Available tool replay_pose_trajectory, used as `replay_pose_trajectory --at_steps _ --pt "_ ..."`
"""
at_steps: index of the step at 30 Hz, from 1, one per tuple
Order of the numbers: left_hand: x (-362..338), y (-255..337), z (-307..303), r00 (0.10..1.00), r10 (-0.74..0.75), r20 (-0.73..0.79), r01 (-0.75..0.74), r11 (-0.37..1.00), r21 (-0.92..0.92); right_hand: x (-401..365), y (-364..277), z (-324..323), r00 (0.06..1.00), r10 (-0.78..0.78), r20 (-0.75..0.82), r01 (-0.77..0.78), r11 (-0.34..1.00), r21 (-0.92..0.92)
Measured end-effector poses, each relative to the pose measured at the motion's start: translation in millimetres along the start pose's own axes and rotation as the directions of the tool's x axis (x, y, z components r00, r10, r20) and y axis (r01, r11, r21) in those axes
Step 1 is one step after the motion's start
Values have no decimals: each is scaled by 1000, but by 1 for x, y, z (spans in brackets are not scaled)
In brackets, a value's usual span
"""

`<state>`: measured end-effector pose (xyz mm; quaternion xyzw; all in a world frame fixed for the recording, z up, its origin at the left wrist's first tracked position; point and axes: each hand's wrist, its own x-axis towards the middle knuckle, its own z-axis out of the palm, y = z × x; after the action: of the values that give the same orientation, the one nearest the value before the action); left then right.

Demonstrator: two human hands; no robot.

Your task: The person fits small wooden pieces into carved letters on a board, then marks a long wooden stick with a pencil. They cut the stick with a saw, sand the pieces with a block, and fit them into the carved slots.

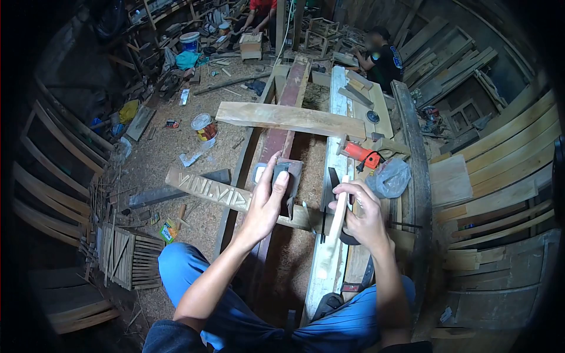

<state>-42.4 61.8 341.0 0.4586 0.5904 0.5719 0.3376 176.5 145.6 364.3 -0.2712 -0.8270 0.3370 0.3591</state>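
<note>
My left hand (268,203) is closed around a small dark block (283,170) with a reddish-brown sheet at its edge. Below it lies a carved board (206,191) with raised letters, its right part passing under the hand. My right hand (362,215) grips a narrow pale wooden piece (337,217), with the fingers over its upper end and a dark round object partly hidden beneath the palm. A wide curved board (288,117) spans the beams beyond both hands. Just past my right hand sits an orange power tool (361,154).
A clear plastic bag (391,176) lies beside the tool. Long bench beams (338,106) run forward. A paint can (204,127) and a slatted crate (132,256) stand left. Curved slats (506,159) line the right. Two people sit at the back (382,59).
</note>
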Motion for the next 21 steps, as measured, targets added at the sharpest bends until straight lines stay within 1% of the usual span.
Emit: replay_pose_trajectory --at_steps 2,3,5,6,7,9,10,11,13,15,17,19,20,21 --pt "1 -2 2 1000 26 3 -26 1000 0 2 2 9 991 -91 -99 88 996 -35" --pt "1 -3 3 1000 27 2 -27 1000 -2 4 3 14 984 -83 -157 83 997 -1" --pt "2 -5 6 999 28 -16 -27 1000 11 0 23 24 979 -65 -192 80 994 74" --pt "2 -8 8 999 31 -13 -31 999 6 1 26 29 980 -58 -193 80 991 111" --pt "3 -12 11 1000 11 -26 -10 1000 27 -3 25 32 988 63 -139 -29 972 235" --pt "5 -12 13 999 -6 -42 8 999 45 -4 20 49 982 163 -99 -107 901 421" --pt "5 -9 15 1000 -23 -21 24 999 31 -1 13 54 981 169 -93 -101 861 499" --pt "5 -7 17 999 -43 1 43 999 18 -1 17 58 986 151 -66 -93 842 531" --pt "4 -11 22 998 -54 14 54 999 -2 2 14 61 983 171 -60 -117 851 513" --pt "2 -15 27 1000 -29 -10 28 994 -102 6 11 58 982 181 -45 -133 850 510" --pt "2 -14 26 999 -32 -2 32 994 -102 12 5 56 982 186 -30 -145 849 508" --pt "0 -11 26 999 -43 17 46 983 -177 15 -1 57 979 176 -104 -116 896 428" --pt "0 -10 26 999 -44 17 47 983 -178 15 -3 56 976 198 -92 -152 919 363" --pt "1 -9 27 999 -38 20 41 990 -138 15 -1 54 976 200 -92 -154 919 362"
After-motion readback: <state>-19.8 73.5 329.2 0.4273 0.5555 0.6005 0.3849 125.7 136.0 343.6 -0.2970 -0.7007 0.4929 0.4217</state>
